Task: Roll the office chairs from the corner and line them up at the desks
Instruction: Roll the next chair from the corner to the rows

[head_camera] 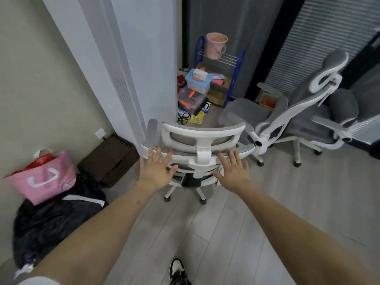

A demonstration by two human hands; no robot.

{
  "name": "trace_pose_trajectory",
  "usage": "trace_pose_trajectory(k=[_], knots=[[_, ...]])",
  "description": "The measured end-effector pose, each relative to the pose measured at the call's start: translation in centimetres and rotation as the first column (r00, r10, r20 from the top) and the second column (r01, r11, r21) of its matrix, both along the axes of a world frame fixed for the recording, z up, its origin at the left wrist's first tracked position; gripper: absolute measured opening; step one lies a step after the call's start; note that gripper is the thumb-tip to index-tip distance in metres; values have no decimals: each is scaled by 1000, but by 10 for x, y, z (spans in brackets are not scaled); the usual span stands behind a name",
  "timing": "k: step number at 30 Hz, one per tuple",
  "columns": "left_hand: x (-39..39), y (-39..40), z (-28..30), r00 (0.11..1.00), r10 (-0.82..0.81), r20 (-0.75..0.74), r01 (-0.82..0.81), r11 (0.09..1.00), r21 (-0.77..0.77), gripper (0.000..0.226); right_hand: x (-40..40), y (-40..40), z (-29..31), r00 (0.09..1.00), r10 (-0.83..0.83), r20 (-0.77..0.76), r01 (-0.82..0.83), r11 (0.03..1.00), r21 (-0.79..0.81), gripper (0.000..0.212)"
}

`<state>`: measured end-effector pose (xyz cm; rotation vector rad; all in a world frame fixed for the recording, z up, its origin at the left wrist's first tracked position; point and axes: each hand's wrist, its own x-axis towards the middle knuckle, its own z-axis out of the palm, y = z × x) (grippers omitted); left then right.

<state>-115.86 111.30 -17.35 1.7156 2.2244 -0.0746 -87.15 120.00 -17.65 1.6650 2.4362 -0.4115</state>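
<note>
Chair (202,138) — backrest facing camera, upright.

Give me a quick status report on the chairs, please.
Left hand, right hand open, reaching. White-framed grey mesh chair ungripped. Second reclined grey chair close beside.

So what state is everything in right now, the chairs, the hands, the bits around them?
Near chair: upright, back toward the camera.
Far chair: upright, side-on by the blinds.
Left hand: open, fingers spread at the near chair's back.
Right hand: open, fingers spread likewise.
Pink bucket: upright on the rack.
Pink bag: slumped on black bags.
</note>
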Motion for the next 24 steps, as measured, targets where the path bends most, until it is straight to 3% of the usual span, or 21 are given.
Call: trace_pose_trajectory(k=[12,24], knots=[[69,-98,14,988,-120,-94,106,984,-144,73,79,-105,3,998,-7,-64,7,1000,7,64],[241,-234,10,974,-211,-80,196,966,-166,73,255,-267,-11,985,-142,-102,146,989,31,67]])
